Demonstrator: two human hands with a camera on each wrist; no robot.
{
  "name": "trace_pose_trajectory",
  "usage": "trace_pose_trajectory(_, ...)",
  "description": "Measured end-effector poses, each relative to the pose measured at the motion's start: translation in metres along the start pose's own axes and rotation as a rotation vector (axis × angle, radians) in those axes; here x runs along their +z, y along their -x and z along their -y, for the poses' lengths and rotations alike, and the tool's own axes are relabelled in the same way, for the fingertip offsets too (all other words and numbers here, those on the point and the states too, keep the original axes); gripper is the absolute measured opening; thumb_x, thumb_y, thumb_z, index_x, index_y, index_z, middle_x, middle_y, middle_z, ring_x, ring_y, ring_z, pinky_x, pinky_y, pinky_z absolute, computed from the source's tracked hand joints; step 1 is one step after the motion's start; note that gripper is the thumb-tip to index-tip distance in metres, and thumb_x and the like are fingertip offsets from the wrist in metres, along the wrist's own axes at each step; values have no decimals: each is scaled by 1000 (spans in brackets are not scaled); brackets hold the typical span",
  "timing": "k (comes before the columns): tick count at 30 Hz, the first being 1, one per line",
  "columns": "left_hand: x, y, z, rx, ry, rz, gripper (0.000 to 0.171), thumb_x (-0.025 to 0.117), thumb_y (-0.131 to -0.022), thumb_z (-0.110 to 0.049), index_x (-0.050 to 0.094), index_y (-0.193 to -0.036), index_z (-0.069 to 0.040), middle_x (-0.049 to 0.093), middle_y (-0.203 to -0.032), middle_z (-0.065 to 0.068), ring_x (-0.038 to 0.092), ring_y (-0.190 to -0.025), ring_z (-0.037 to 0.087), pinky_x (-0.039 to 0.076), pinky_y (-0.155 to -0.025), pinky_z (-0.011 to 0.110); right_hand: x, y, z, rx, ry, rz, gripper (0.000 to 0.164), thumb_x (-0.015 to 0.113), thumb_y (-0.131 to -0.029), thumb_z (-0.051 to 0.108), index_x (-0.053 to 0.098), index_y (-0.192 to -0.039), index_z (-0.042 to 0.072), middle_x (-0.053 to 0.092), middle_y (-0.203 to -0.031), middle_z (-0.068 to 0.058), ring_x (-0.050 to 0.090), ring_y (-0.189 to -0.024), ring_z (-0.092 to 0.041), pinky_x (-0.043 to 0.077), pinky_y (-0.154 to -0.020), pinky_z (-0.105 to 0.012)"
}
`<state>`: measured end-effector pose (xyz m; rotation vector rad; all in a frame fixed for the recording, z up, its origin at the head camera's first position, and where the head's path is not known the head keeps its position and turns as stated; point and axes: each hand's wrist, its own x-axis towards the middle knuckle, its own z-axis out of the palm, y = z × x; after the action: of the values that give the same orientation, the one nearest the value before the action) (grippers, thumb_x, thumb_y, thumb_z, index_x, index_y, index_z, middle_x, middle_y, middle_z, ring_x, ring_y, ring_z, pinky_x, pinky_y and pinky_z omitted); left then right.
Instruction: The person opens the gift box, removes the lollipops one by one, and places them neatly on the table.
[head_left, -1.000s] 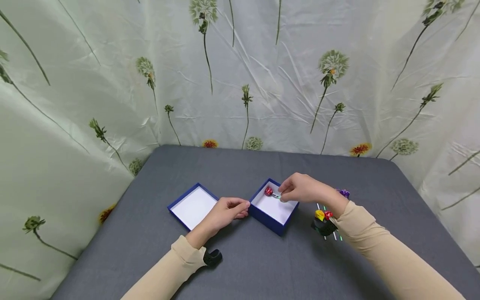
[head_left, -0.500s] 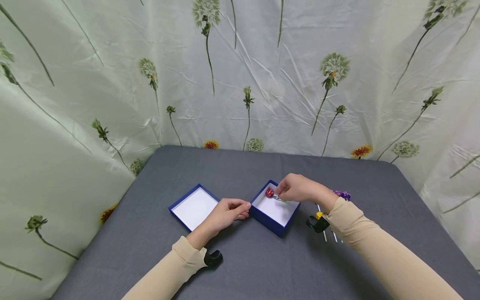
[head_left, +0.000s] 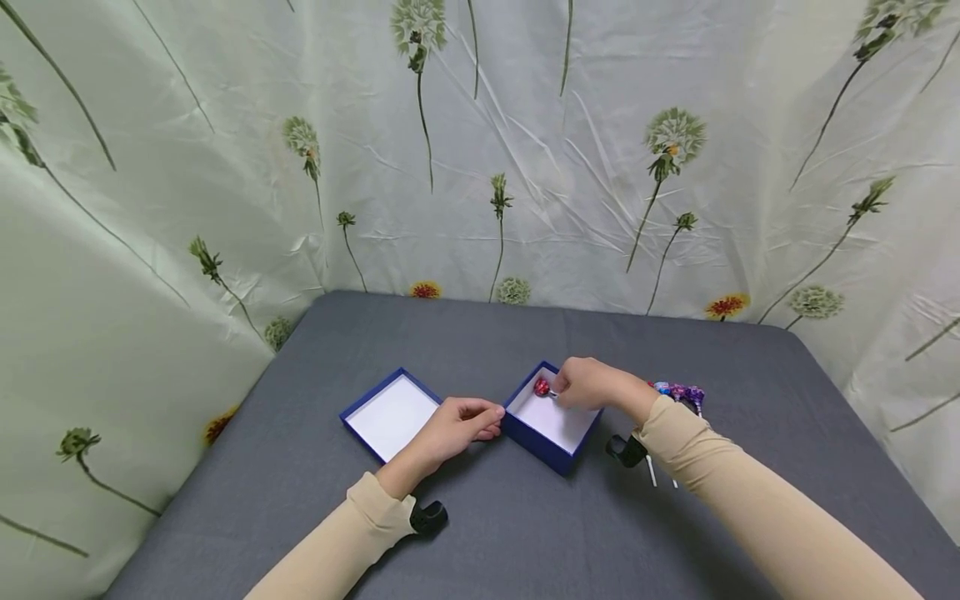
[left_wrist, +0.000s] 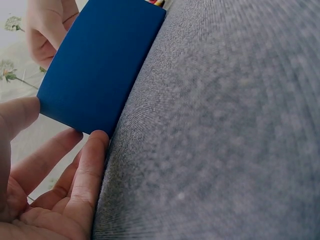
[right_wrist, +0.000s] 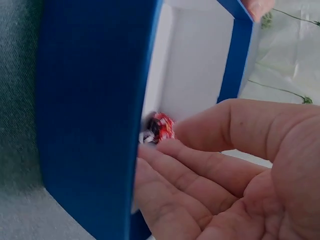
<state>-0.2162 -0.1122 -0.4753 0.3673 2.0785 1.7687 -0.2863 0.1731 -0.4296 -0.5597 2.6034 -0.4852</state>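
My left hand [head_left: 463, 425] touches the left corner of an open blue box [head_left: 536, 448] with a white inside. In the left wrist view, thumb and fingertips rest along that corner, the fingers [left_wrist: 89, 172] fairly straight. Inside the box, at its far left side, is a red-wrapped lollipop [head_left: 542, 386]. My right hand [head_left: 592, 385] reaches down into the box and pinches the lollipop by its stick, mostly hidden behind the fingers. The right wrist view shows the lollipop's red head [right_wrist: 164, 127] beside the thumb and fingertips, partly behind the blue wall.
Left of the box lies its blue-edged lid [head_left: 393, 414], white inside facing up. Several more lollipops [head_left: 678, 391] lie to the right, partly covered by my right forearm. Grey cloth [head_left: 480, 533] covers the table, and a flowered curtain [head_left: 480, 125] hangs behind it.
My right hand has sunk lower into the box, and its fingers now cover more of the lollipop's stick. The left hand stays at the corner.
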Motion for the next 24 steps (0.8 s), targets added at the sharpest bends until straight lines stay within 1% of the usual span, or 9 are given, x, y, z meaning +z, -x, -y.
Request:
trace_pose_trajectory(2, 1, 0, 1, 2, -3, -3, 31, 68, -108, -23, 76, -124, 3, 78, -112, 10, 77, -99, 14, 66, -92, 31, 3, -3, -3, -9, 9, 2, 10, 65, -89, 16, 64, -79, 19, 54, -80, 7, 48, -71, -12, 41, -61, -28)
trace_pose_trajectory(3, 1, 0, 1, 3, -4, -4, 31, 69, -107, -23, 76, -123, 2, 79, -111, 10, 77, -98, 14, 66, -92, 31, 2, 0, 1, -11, 5, 6, 10, 65, -88, 15, 64, -78, 17, 53, -78, 5, 47, -70, -12, 40, -60, -28)
trace_pose_trajectory(4, 1, 0, 1, 2, -6, -5, 31, 69, -107, -24, 76, -123, 2, 79, -110, 10, 77, -98, 13, 66, -91, 31, -4, 11, 16, 10, 0, 18, 6, 65, -89, 13, 69, -84, 12, 58, -83, 1, 50, -74, -14, 42, -64, -29)
trace_pose_trajectory(6, 2, 0, 1, 3, -14, -4, 31, 69, -107, -24, 76, -123, 1, 79, -109, 9, 76, -97, 13, 66, -91, 31, -16, 32, 47, 70, -4, 24, 19, 66, -90, 8, 77, -105, 3, 70, -102, -7, 58, -85, -17, 51, -72, -31)
trace_pose_trajectory(8, 2, 0, 0, -1, -19, -2, 31, 69, -107, -25, 77, -123, 0, 79, -110, 9, 76, -97, 12, 66, -91, 31, -16, 40, 56, 60, 4, 7, 24, 63, -92, 6, 77, -110, -2, 74, -108, -12, 61, -89, -19, 55, -76, -32)
trace_pose_trajectory(11, 1, 0, 0, 3, -30, -2, 31, 69, -107, -26, 76, -123, 0, 79, -111, 10, 76, -98, 12, 66, -92, 31, -16, 45, 63, 64, 8, -4, 32, 64, -93, 5, 76, -121, -3, 76, -123, -15, 63, -97, -19, 60, -84, -34)
trace_pose_trajectory(15, 1, 1, 0, 10, -30, -4, 32, 68, -108, -25, 76, -123, 1, 79, -112, 12, 76, -97, 12, 66, -91, 30, -14, 41, 65, 69, 21, -5, 26, 69, -91, 3, 79, -115, -1, 78, -116, -13, 65, -94, -18, 60, -83, -34)
trace_pose_trajectory(18, 0, 1, 0, 22, -28, 0, 32, 68, -108, -24, 76, -123, 3, 79, -111, 12, 76, -97, 12, 66, -91, 30, -11, 38, 65, 62, 51, -10, 19, 71, -89, 1, 80, -105, 2, 78, -106, -9, 66, -90, -16, 60, -80, -31)
trace_pose_trajectory(24, 0, 2, 0, 16, -22, 0, 31, 68, -108, -24, 76, -123, 2, 78, -112, 10, 76, -98, 12, 65, -91, 29, -9, 37, 69, 69, 58, -12, 15, 72, -85, -5, 79, -93, 5, 76, -95, -4, 62, -81, -14, 53, -69, -25)
